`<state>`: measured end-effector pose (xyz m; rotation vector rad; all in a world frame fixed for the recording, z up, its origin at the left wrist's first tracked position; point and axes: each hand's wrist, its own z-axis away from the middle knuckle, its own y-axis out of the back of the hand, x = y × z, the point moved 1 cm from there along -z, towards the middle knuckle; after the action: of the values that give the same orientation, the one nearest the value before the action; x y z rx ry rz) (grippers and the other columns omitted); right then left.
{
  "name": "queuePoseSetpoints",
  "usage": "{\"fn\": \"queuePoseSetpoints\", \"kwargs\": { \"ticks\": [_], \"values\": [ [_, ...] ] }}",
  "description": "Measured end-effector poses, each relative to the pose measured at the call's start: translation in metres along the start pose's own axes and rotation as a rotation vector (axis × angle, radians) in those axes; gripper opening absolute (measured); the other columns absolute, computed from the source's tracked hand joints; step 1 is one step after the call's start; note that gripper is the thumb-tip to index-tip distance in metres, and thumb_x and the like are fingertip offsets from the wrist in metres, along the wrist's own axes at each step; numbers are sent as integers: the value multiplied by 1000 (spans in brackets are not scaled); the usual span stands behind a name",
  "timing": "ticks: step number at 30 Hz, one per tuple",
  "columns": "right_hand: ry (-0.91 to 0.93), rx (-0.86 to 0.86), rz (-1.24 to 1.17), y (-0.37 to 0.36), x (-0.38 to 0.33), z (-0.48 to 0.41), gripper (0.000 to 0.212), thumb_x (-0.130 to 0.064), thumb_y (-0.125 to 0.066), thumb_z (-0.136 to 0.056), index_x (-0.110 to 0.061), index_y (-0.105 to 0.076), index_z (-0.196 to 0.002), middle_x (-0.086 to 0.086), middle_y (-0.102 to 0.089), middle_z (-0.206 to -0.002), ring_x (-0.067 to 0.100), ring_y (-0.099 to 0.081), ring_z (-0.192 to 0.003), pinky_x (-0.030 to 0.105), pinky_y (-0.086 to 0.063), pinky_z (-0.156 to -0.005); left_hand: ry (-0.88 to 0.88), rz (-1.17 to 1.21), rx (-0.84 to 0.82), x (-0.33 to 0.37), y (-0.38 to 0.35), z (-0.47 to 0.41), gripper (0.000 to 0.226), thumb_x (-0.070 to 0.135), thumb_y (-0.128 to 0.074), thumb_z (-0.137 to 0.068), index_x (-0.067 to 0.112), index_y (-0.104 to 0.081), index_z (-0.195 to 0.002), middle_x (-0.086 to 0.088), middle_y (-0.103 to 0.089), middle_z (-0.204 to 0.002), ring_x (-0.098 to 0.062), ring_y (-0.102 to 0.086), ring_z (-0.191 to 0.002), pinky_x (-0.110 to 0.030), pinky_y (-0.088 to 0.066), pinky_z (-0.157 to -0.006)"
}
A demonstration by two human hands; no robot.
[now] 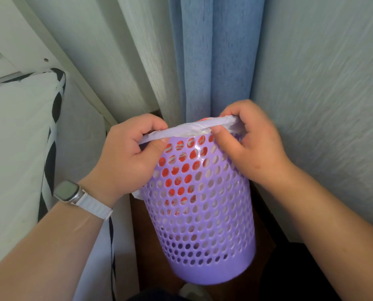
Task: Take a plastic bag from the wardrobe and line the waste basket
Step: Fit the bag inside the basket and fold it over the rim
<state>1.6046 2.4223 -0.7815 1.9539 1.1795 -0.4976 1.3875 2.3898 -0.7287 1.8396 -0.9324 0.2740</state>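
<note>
Hands [129, 153] [248, 146] gripping bag [190, 129] over basket [203, 213] rim

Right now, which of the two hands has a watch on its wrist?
The left hand: a watch with a white strap sits on its wrist. The right hand has a bare wrist.

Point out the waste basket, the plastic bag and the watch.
waste basket [211, 224], head view, on its perforated purple wall.
plastic bag [187, 128], head view, on the edge folded over the rim.
watch [67, 190], head view, on its face.
</note>
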Motion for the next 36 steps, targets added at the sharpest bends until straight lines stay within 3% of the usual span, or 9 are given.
{"fn": "queuePoseSetpoints", "kwargs": {
  "ticks": [2, 5, 8, 14, 17, 21, 27, 31, 36],
  "values": [
    [-39, 7, -20, -2, -2, 4, 25, -40, -58, -83, -15, -57, -89, -6, -52, -82, 14, -49, -76, 32, -40, -69, 3, -16, -40, -1, -2, 1, 20, 27, -50, -84, 12, -63, -85, 5, -57, -71, -9, -53, -69, -16, -39, -61],
    [-69, 39, -41, -6, -5, 8, 23, -41, -58, -81, -19, -54, -84, -13, -46, -75, 14, -48, -73, 35, -41, -66, -18, -72, -70, -2, -2, 1, 25, 32, -54, -84, 13, -65, -95, 5, -63, -84, -9, -58, -79, -24, -46, -71],
    [-97, 55, -79, -10, -7, 8, 20, -43, -58, -79, -26, -49, -83, -17, -47, -74, 13, -47, -72, 36, -42, -66, -86, -133, -71, 3, -3, -1, 34, 36, -57, -84, 12, -66, -106, 0, -65, -90, -19, -61, -84, -39, -49, -77],
    [-130, 27, -121, -20, -15, 10, 22, -42, -64, -80, -28, -47, -80, -13, -49, -71, 16, -50, -69, 37, -43, -61, -148, -302, 25, 12, -10, -5, 32, 44, -54, -92, 16, -69, -98, 2, -67, -85, -19, -61, -81, -43, -46, -74],
    [-122, 17, -101, -22, -19, 12, 22, -39, -67, -81, -23, -51, -80, -11, -52, -71, 17, -53, -70, 41, -45, -63, -119, -292, 43, 9, -11, -5, 31, 44, -56, -91, 16, -67, -88, 3, -64, -76, -15, -57, -74, -40, -45, -69],
    [-92, -24, -96, -18, -21, 10, 22, -39, -67, -81, -18, -58, -83, -9, -57, -76, 17, -55, -75, 36, -46, -67, -69, -288, 40, 8, -13, -4, 34, 49, -59, -86, 16, -62, -81, 6, -58, -70, -9, -50, -68, -32, -41, -63],
    [-29, -57, -184, -4, -9, 3, 26, -38, -58, -90, -14, -67, -92, -1, -63, -89, 16, -60, -86, 34, -47, -78, 30, -284, 83, 3, -8, -4, 23, 38, -54, -80, 16, -57, -72, 7, -48, -59, -11, -43, -59, -34, -39, -56],
    [-13, -51, -160, -2, -5, 0, 22, -37, -59, -91, -18, -68, -95, -5, -62, -90, 17, -60, -88, 34, -46, -80, 70, -251, 100, 3, -7, -4, 26, 39, -51, -80, 15, -53, -68, 6, -46, -57, -12, -44, -57, -33, -38, -54],
    [-144, -25, -196, -4, -2, 1, 12, -46, -60, -86, -35, -56, -83, -9, -56, -76, 16, -57, -70, 36, -47, -68, 144, -105, 129, -2, -8, -3, 29, 43, -53, -79, 16, -55, -68, 3, -51, -59, -10, -46, -58, -23, -36, -54]
  ]
}}
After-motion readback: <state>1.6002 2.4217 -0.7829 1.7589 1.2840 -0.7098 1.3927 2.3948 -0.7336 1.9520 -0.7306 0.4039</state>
